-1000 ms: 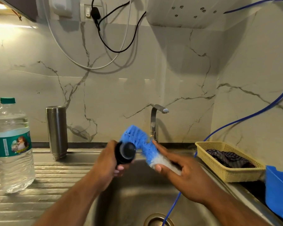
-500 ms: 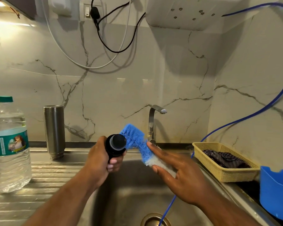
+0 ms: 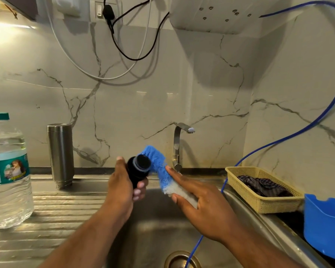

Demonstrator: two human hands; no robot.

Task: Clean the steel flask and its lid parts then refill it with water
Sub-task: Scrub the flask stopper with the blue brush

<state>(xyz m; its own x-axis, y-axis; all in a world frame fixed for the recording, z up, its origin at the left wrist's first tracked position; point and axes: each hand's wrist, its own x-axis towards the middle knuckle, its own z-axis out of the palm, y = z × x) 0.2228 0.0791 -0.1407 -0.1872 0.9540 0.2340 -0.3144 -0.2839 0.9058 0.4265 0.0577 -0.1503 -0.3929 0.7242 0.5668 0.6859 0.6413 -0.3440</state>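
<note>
— From where is the scene taken?
— From a wide-angle camera worn on the head; it is pointed forward and down across the sink (image 3: pixel 153 229) toward the tap (image 3: pixel 177 144).
— How near is it set?
— Close: the left hand (image 3: pixel 122 186) and right hand (image 3: pixel 207 206) are framed at centre, forearms entering from below; a water bottle (image 3: pixel 6 171) and a blue tub (image 3: pixel 325 225) are cut by the side edges.

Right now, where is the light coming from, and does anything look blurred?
Head view: warm lamp glare at top left; the white box throws a shadow on the marble wall; the left hand with black lid and right hand with blue brush look slightly soft.
</note>
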